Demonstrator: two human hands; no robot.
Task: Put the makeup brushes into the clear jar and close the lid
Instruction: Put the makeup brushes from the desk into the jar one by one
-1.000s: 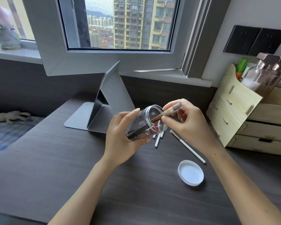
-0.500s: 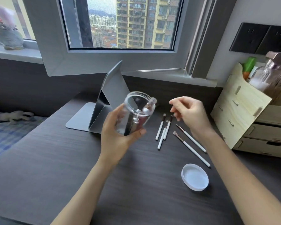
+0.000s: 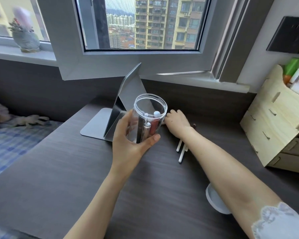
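Observation:
My left hand (image 3: 128,144) grips the clear jar (image 3: 149,118) upright above the dark desk; a few brushes stand inside it, white and reddish ends showing. My right hand (image 3: 177,122) lies palm down on the desk just behind the jar, over the heads of the loose white-handled makeup brushes (image 3: 181,150); its fingertips are hidden by the jar, so whether it holds a brush cannot be seen. The white lid (image 3: 214,201) lies upside down on the desk, partly hidden under my right forearm.
A folded grey metal stand (image 3: 114,118) sits behind the jar. A wooden drawer organiser (image 3: 276,121) with bottles stands at the right. An open window frame (image 3: 145,62) overhangs the desk's back. A bed with a checked cover lies to the left.
The brush went into the jar and my right hand let go of it. That hand then dropped onto the loose brushes on the desk. The jar has been tipped upright.

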